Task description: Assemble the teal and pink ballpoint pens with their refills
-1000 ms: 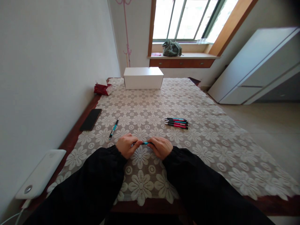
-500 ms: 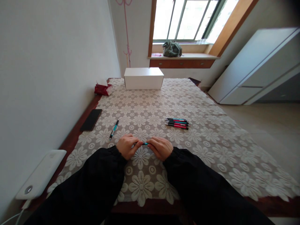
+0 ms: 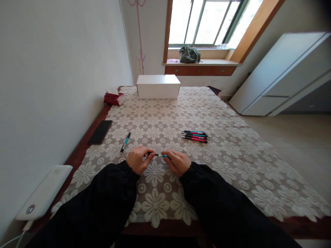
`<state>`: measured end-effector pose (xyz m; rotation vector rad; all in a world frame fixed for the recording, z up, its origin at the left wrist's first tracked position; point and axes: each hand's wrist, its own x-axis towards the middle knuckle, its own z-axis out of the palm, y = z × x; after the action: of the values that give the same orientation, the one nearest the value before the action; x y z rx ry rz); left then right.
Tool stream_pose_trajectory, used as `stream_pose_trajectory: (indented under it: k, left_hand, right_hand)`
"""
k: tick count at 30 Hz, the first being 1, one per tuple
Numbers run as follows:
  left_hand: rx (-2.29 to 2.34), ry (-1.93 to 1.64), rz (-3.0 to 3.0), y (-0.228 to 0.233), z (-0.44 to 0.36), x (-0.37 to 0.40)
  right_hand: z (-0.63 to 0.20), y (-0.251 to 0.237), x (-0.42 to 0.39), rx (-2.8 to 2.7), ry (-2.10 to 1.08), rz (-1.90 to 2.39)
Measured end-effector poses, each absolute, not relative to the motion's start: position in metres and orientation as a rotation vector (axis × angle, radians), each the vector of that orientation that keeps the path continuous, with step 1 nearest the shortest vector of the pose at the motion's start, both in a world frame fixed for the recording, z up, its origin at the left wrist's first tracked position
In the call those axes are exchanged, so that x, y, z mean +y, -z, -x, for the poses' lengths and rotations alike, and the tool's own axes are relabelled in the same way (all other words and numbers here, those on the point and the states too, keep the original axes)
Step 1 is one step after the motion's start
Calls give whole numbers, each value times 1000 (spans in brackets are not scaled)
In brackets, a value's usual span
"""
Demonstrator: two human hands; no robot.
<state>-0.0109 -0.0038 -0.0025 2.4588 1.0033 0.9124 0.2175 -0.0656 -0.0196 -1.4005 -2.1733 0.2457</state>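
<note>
Above the near part of the tablecloth, my left hand (image 3: 140, 159) is closed on the black front section (image 3: 156, 154) of a pen. My right hand (image 3: 177, 162) pinches the teal barrel (image 3: 166, 156) of the same pen. Between the two sections a thin pale length shows, so the pen looks drawn apart there; the rest is covered by my fingers. A teal and black pen (image 3: 126, 142) lies beyond my left hand, tip pointing away. Several red, teal and black pens (image 3: 194, 136) lie side by side beyond my right hand.
On the lace tablecloth (image 3: 168, 117), a white box (image 3: 158, 87) stands at the far end. At the left edge are a red tissue pack (image 3: 113, 99), a black phone (image 3: 100, 132) and a white device (image 3: 45, 193) with a cable.
The pen's two sections have moved apart, exposing the thin pale length between my hands. My left hand has shifted slightly left and up. The lying pens have stayed put.
</note>
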Motion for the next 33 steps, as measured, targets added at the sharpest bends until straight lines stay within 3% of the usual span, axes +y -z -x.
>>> stream_pose_trajectory:
  k: [12, 33]
  left_hand:
    - [940, -1227, -2190, -4, 11, -10]
    - [965, -1347, -2122, -8, 13, -13]
  right_hand:
    - [-218, 17, -64, -1824, -482, 1367]
    - [-216, 15, -63, -1739, -543, 1339]
